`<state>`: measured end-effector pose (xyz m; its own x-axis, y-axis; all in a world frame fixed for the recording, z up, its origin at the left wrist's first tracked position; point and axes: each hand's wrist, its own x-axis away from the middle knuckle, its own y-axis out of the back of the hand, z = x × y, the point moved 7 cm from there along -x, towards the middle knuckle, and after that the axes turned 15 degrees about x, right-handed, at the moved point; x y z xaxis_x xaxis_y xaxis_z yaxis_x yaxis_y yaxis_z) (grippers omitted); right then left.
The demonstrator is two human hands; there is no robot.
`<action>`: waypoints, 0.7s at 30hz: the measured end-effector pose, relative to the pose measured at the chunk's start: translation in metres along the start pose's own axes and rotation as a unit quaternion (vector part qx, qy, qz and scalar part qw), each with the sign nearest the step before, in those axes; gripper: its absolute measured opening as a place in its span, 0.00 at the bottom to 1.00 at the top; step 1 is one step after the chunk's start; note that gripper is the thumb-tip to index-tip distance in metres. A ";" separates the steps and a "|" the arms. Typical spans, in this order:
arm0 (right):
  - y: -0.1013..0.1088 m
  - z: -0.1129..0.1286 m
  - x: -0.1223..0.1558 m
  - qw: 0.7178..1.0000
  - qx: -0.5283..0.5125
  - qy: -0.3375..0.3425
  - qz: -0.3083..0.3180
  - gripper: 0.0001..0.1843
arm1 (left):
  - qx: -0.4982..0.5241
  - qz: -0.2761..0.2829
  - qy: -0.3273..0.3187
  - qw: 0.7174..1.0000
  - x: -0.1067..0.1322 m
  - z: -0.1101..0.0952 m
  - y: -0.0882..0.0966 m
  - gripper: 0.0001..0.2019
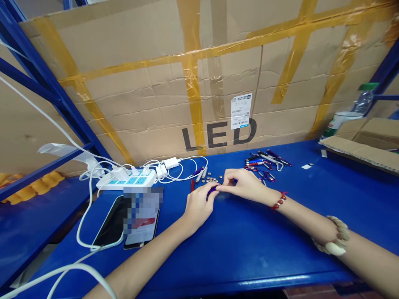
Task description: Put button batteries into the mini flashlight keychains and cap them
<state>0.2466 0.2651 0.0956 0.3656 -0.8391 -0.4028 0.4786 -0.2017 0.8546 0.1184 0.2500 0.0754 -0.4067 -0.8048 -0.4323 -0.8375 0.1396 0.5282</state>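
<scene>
Thick white cable (71, 266) is looping over the front left corner of the glossy blue tabletop (249, 241). Between the hands, nearer the back edge than the front, one short purple tube (213, 189) is lying roughly parallel to the front edge, its right end tilting slightly toward the back. The left hand (199, 205) is pinching it; the right hand's (241, 182) thumb and forefinger are closing at its right end, whether on anything else I cannot tell. Just behind, one red tube (192, 185), two slim silver tubes (199, 175), another purple tube (198, 170) and about ten round silver discs (209, 180) are lying. Two rectangular phones (143, 234) are resting toward the left edge. Penlights with carabiners (262, 162), too overlapped to count, are heaping near the back edge.
</scene>
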 end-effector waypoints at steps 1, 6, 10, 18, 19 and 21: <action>0.003 0.000 0.000 1.000 0.002 0.003 -0.008 0.18 | 0.004 -0.002 0.011 1.000 0.000 0.001 0.001 0.10; 0.009 0.002 -0.002 0.997 -0.051 0.045 -0.033 0.14 | 0.028 -0.008 0.047 0.998 -0.003 0.006 0.002 0.11; 0.008 0.006 -0.002 0.990 -0.098 0.097 -0.038 0.13 | 0.045 0.010 0.033 0.998 -0.003 0.006 -0.001 0.12; 0.012 0.012 0.000 0.984 -0.110 0.129 -0.050 0.10 | 0.050 0.018 0.022 0.998 -0.003 0.008 -0.003 0.12; 0.012 0.013 0.000 0.984 -0.113 0.133 -0.047 0.09 | 0.051 0.022 0.018 0.998 -0.003 0.008 -0.003 0.12; 0.012 0.014 0.000 0.983 -0.118 0.137 -0.042 0.08 | 0.054 0.033 0.009 0.998 -0.003 0.007 -0.005 0.12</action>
<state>0.2414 0.2557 0.1106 0.5033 -0.6503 -0.5690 0.6756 -0.1144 0.7283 0.1210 0.2555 0.0690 -0.4557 -0.8021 -0.3859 -0.8443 0.2521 0.4729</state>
